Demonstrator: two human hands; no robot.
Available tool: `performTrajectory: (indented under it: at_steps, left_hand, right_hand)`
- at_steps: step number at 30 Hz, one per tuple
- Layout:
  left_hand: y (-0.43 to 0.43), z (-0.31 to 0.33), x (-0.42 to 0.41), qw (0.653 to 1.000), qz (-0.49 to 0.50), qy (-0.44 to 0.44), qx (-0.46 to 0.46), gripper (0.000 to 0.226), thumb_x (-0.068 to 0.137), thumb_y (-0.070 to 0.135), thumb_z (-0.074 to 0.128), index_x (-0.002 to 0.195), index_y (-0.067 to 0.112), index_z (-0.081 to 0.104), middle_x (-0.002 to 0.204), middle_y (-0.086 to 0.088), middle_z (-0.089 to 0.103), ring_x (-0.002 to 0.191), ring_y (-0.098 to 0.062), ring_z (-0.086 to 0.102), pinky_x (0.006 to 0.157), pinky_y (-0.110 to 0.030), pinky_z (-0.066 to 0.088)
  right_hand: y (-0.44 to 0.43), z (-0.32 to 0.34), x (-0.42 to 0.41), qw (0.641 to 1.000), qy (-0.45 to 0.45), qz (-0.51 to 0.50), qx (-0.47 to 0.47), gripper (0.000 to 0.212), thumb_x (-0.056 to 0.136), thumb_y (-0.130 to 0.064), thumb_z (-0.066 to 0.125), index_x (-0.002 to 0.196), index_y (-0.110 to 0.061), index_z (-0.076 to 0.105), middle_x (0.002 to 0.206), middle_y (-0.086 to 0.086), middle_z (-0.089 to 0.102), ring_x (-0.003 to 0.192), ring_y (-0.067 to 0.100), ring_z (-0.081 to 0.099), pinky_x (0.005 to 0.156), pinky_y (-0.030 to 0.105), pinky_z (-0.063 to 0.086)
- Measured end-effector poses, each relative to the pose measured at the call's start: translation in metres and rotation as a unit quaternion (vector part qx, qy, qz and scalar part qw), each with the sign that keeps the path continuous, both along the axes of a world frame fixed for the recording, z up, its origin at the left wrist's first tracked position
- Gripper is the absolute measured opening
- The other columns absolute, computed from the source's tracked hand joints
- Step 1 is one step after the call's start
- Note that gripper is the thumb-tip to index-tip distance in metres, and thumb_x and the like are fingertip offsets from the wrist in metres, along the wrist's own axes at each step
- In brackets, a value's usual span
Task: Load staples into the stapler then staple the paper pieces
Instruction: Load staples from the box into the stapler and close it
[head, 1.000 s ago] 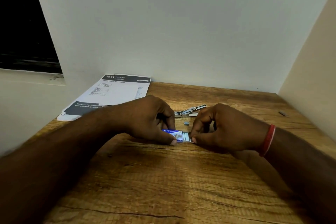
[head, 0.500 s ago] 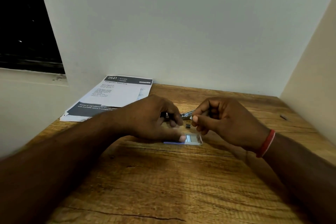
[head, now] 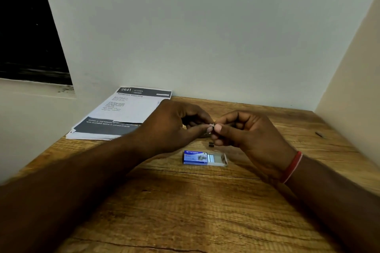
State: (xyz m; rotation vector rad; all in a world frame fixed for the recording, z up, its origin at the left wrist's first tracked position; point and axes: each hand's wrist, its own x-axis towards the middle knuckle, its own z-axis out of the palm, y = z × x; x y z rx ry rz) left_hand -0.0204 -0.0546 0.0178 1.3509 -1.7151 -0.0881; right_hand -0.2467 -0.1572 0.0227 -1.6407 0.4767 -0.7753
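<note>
The left hand (head: 174,127) and right hand (head: 246,131) pinch a staple strip (head: 211,125) between curled fingertips. The half-open staple box (head: 195,157) lies at their 6 o'clock, the paper stack (head: 127,113) at 10 o'clock.

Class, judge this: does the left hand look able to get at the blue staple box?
Probably yes: the staple box lies uncovered on the table close to the left hand, though its fingers pinch a staple strip.
</note>
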Motion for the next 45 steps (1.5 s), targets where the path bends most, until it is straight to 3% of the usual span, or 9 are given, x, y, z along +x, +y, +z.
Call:
performTrajectory:
  at_steps: [4,7,9,13,19,25,32,40,45]
  left_hand:
    - [-0.002,-0.002,-0.004,0.999,-0.001,0.000,-0.042,0.014,0.092,0.018,0.095,0.104,0.019,0.090,0.091,0.015,0.083,0.084,-0.002,0.079,0.078,-0.015,0.057]
    - [-0.004,-0.003,-0.006,0.999,-0.005,-0.001,-0.043,0.019,0.089,0.020,0.097,0.106,0.020,0.089,0.091,0.017,0.082,0.085,-0.003,0.079,0.078,-0.016,0.058]
    - [-0.005,-0.003,-0.004,1.000,0.017,-0.007,-0.007,0.029,0.087,0.030,0.099,0.114,0.030,0.087,0.098,0.020,0.081,0.093,-0.003,0.078,0.085,-0.024,0.062]
    - [-0.008,-0.004,0.007,0.980,0.116,-0.101,0.123,0.057,0.086,0.055,0.094,0.138,0.043,0.075,0.121,0.026,0.075,0.112,0.003,0.069,0.101,-0.035,0.061]
    - [-0.013,-0.008,0.010,0.971,0.115,-0.099,0.183,0.050,0.098,0.041,0.086,0.146,0.033,0.074,0.136,0.015,0.078,0.117,-0.004,0.069,0.103,-0.029,0.057]
    - [-0.018,-0.011,0.005,0.977,0.103,-0.074,0.171,0.045,0.100,0.028,0.085,0.143,0.033,0.075,0.134,0.011,0.080,0.117,-0.004,0.071,0.104,-0.028,0.057]
    - [-0.019,-0.017,0.007,0.981,0.092,-0.045,0.163,0.041,0.098,0.022,0.087,0.137,0.031,0.078,0.115,0.014,0.082,0.104,-0.002,0.074,0.104,-0.032,0.063]
    - [-0.022,-0.018,0.006,0.983,0.085,-0.040,0.159,0.041,0.098,0.019,0.087,0.137,0.029,0.078,0.115,0.014,0.082,0.104,-0.001,0.075,0.103,-0.030,0.063]
    - [-0.021,-0.017,0.004,0.983,0.082,-0.045,0.160,0.042,0.099,0.020,0.087,0.139,0.030,0.078,0.116,0.014,0.082,0.105,-0.002,0.075,0.104,-0.033,0.063]
  right_hand:
    - [-0.001,-0.002,0.003,0.996,-0.048,0.010,0.076,0.034,0.084,-0.008,0.083,0.111,0.010,0.076,0.104,0.030,0.081,0.088,0.028,0.079,0.083,0.034,0.068]
    - [-0.004,-0.001,0.001,0.997,-0.044,-0.014,0.056,0.032,0.085,-0.006,0.084,0.112,0.010,0.077,0.102,0.026,0.082,0.085,0.026,0.080,0.084,0.034,0.069]
    - [-0.008,0.001,0.000,0.995,0.004,-0.075,-0.071,0.018,0.090,-0.006,0.084,0.108,-0.003,0.083,0.098,0.011,0.086,0.087,0.018,0.082,0.084,0.029,0.068]
    - [-0.024,-0.001,0.002,0.910,0.116,-0.173,-0.358,0.017,0.092,-0.021,0.088,0.103,-0.034,0.087,0.097,-0.019,0.082,0.095,-0.004,0.075,0.084,0.005,0.053]
    - [-0.028,-0.019,0.017,0.850,0.171,-0.173,-0.467,0.020,0.095,-0.019,0.083,0.112,-0.031,0.084,0.101,-0.017,0.075,0.097,0.002,0.066,0.089,0.029,0.059]
    - [-0.030,-0.025,0.022,0.806,0.216,-0.170,-0.524,0.023,0.095,-0.017,0.082,0.115,-0.028,0.083,0.102,-0.015,0.070,0.098,0.003,0.052,0.083,0.010,0.038]
    - [-0.026,-0.019,0.020,0.784,0.231,-0.139,-0.560,0.018,0.096,-0.017,0.080,0.111,-0.026,0.084,0.100,-0.011,0.077,0.096,0.009,0.053,0.082,0.033,0.051]
    - [-0.022,-0.015,0.019,0.734,0.255,-0.116,-0.618,0.017,0.092,-0.029,0.085,0.109,-0.029,0.085,0.094,-0.012,0.079,0.093,0.011,0.053,0.079,0.033,0.043]
    - [-0.020,-0.016,0.018,0.737,0.246,-0.133,-0.615,0.018,0.091,-0.024,0.085,0.109,-0.026,0.085,0.092,-0.006,0.078,0.092,0.015,0.056,0.079,0.039,0.049]
